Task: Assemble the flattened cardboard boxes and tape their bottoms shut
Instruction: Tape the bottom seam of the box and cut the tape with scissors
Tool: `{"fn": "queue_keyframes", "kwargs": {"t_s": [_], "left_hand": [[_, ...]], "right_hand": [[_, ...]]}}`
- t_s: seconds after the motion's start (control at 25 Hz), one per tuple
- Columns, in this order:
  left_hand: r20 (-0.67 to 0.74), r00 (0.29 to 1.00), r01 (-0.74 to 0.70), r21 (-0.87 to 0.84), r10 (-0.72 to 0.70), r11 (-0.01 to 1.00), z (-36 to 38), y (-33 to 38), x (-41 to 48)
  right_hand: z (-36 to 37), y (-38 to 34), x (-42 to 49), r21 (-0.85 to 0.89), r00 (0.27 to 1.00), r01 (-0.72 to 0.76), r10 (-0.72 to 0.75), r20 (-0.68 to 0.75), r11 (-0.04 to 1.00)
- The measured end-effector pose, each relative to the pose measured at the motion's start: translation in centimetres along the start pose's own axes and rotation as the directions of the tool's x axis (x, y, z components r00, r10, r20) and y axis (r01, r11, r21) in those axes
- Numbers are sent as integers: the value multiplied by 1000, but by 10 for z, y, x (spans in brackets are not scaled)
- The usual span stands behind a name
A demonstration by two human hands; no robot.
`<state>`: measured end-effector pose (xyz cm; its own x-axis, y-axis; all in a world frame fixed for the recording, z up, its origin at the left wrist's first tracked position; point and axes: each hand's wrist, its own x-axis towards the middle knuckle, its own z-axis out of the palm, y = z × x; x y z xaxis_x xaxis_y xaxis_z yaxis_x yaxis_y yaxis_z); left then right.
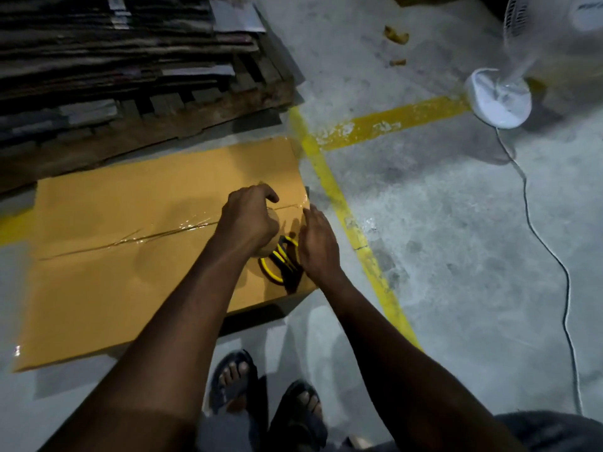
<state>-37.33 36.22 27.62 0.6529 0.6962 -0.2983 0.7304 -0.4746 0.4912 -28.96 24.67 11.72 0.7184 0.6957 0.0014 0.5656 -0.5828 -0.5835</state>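
A brown cardboard box [114,262] stands on the floor with its folded bottom facing up. A strip of clear tape [137,238] runs along the centre seam from the left up to my hands. My left hand [249,218] grips a roll of clear tape [272,236] near the box's right end. Just to the right, my right hand [318,243] hovers with fingers straight over the seam's end. Black and yellow scissors [282,264] lie on the box under and between my hands.
A tall stack of flattened cardboard [114,70] lies behind the box. Yellow floor lines [346,203] cross at the right. A white pedestal fan [499,99] with its cord [554,256] stands at the far right. My feet in sandals [270,396] are at the near edge.
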Motion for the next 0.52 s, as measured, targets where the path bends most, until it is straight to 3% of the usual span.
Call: {"fn": "queue_keyframes", "kwargs": {"t_s": [0.12,0.2,0.28,0.4,0.52], "left_hand": [[-64,996,58,6,-57,998,-9,-16,8],[-73,993,94,-22,-96,995,-11,-26,13],[-66,993,92,-31,-94,995,-9,-35,16],[-88,993,75,-34,-78,997,-5,-46,23],[-93,993,75,-38,-79,996,-2,-51,28]], "right_hand": [[6,-5,48,198,964,-241,209,166,950],[8,2,76,144,913,-357,313,261,923],[4,1,98,54,901,-386,363,236,921],[12,-20,148,167,935,-354,353,36,920],[30,-37,193,96,916,-377,356,184,921]]}}
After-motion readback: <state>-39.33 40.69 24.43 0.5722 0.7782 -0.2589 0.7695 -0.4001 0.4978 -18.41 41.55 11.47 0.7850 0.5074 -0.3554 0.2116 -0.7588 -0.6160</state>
